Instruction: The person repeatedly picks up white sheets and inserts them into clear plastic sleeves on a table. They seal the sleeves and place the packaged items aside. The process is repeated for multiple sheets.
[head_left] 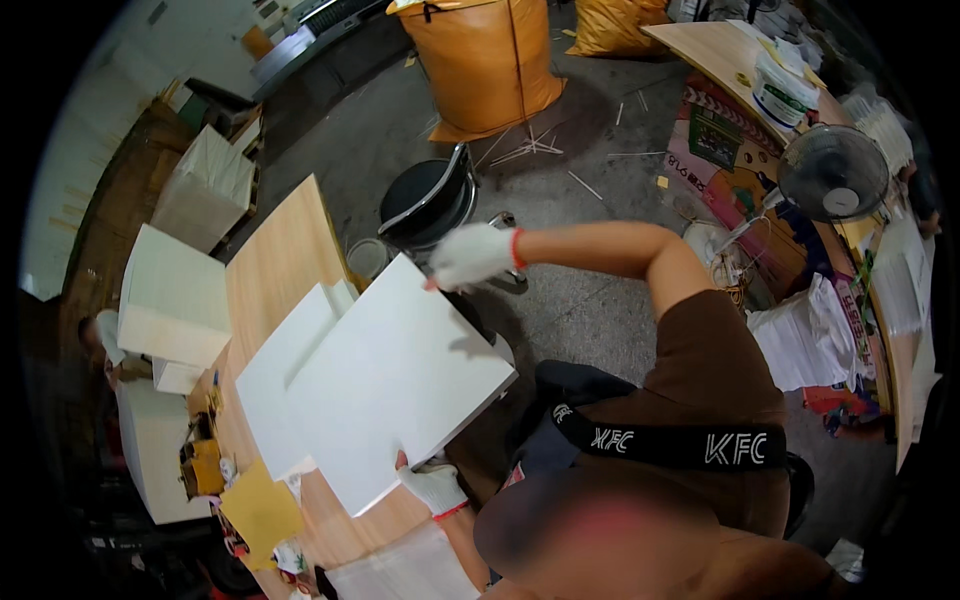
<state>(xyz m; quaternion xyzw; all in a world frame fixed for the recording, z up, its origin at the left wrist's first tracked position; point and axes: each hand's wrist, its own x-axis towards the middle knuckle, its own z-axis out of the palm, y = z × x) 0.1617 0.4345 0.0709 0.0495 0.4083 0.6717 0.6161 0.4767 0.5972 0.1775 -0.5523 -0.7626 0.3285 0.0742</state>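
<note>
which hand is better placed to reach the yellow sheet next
Probably the left hand: it is nearer the yellow sheet, though its thumb rests on the white panel. The right hand, blurred, is farther off.

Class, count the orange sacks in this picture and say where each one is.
2: a large orange sack beyond the black chair, and another orange sack further right. Others may be hidden.

Around you spreads a grey floor [600, 330], littered with thin pale strips [585, 185] at the upper centre. You have a pale wall [190, 50] at the upper left, a wood-grain tabletop [285, 235] along the left, and a black chair [412, 197] near the middle. At the upper right stands a second wooden table [705, 55], a round fan [832, 172] lower down
</note>
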